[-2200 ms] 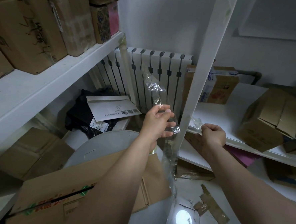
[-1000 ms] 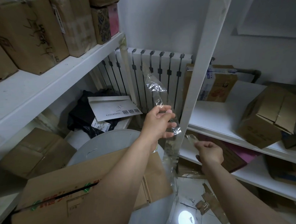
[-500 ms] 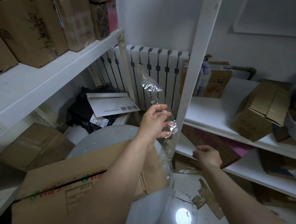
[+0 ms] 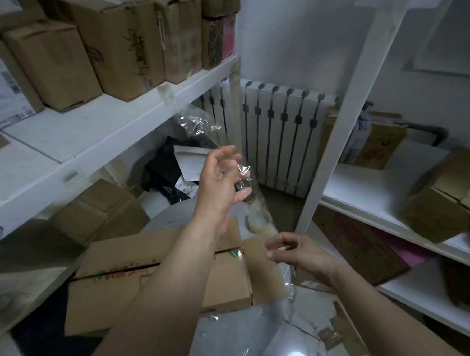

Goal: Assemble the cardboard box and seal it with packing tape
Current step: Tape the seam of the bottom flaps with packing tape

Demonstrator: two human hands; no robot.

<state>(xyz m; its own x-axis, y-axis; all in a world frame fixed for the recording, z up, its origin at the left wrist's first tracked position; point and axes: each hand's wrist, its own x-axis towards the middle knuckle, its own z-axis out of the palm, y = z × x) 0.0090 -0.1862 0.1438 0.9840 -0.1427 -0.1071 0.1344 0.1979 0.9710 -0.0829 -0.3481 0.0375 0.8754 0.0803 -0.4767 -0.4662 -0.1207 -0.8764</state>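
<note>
Left hand (image 4: 219, 180) half-open, tape strip (image 4: 252, 193) stuck to its fingertips; right hand (image 4: 296, 252) pinches the low end. Strip runs near-vertical; box (image 4: 163, 278) lies flat directly below, left hand nearer.

Clearance: I saw open air between 2 shelving units; white upright post (image 4: 344, 132) bounded the right, hanging tape strip (image 4: 252, 193) crossed mid-gap, radiator (image 4: 281, 136) closed the back.

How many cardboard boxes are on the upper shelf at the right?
2: a labelled box at the back behind the white post, a tilted box near the right edge. Others may be hidden.
</note>
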